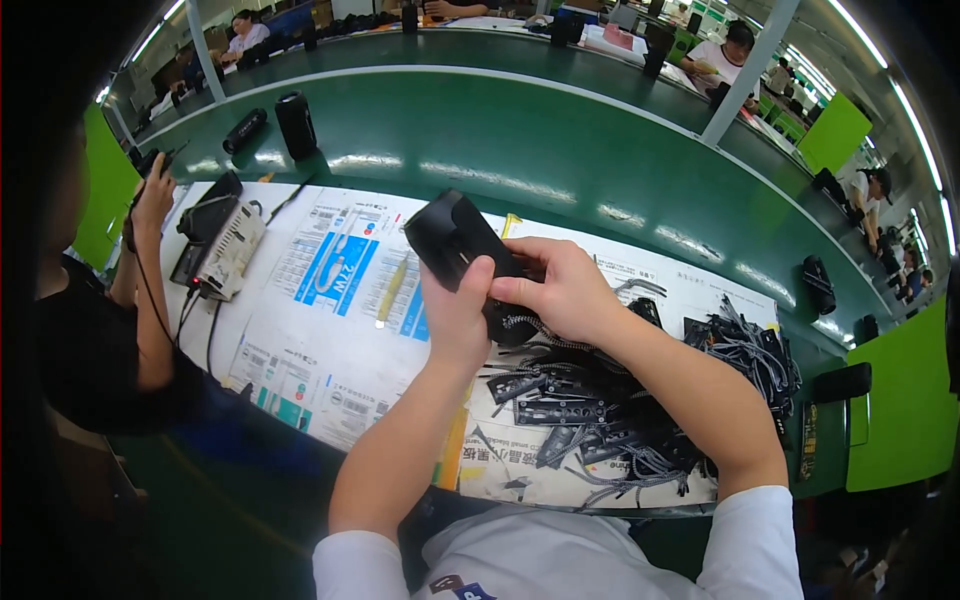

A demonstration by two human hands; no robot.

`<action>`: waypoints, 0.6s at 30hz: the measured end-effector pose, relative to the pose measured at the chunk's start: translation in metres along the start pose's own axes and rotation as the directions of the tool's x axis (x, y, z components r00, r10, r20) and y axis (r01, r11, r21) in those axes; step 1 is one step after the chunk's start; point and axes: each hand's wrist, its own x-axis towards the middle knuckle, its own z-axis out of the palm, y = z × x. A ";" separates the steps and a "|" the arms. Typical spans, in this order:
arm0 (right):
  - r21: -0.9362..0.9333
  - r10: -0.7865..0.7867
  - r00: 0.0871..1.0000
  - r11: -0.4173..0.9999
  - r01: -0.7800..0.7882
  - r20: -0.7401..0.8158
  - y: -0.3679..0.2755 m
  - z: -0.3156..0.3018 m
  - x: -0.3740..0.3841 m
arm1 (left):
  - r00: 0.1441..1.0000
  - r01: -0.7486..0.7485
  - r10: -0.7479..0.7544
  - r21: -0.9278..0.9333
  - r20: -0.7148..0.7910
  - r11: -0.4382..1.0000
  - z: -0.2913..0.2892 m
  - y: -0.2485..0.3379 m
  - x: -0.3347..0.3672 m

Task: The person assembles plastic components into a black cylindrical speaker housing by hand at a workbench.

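Observation:
Over the middle of the bench I hold a black, roughly cylindrical portable speaker, tilted with its far end to the upper left. My left hand is closed around its near left side, thumb up along the body. On the right side, my right hand is closed at its lower end, thumb and fingers pressed against it. A grey-black braided cord shows below my right fingers. Under my right forearm lies a heap of black flat plastic parts with braided cords attached.
A yellow slender tool lies on the printed cardboard covering the bench. At left stands a cream-coloured box unit with cables, beside a co-worker's raised hand. Black speakers stand and lie farther back; another black speaker lies at right.

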 end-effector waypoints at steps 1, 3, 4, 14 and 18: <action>-0.055 0.022 0.999 0.998 -0.020 0.027 -0.002 -0.002 0.002 | 1.000 -0.006 0.006 0.005 0.002 1.000 -0.005 -0.004 0.002; -0.121 0.046 0.997 0.992 -0.040 0.055 -0.007 -0.009 -0.002 | 0.995 0.099 -0.097 -0.111 0.021 0.989 -0.007 -0.007 0.005; -0.340 -0.061 0.998 0.939 0.056 -0.005 -0.010 -0.013 -0.007 | 0.995 0.096 -0.094 -0.120 0.018 0.988 -0.005 -0.006 0.006; -0.743 -0.215 0.942 0.580 0.334 0.256 -0.020 -0.048 -0.043 | 0.979 0.182 -0.197 -0.228 -0.047 0.957 -0.017 0.004 0.015; -0.894 -0.465 0.840 0.194 0.405 0.280 -0.044 -0.065 -0.029 | 0.921 0.389 -0.361 -0.438 0.149 0.811 -0.012 0.001 0.012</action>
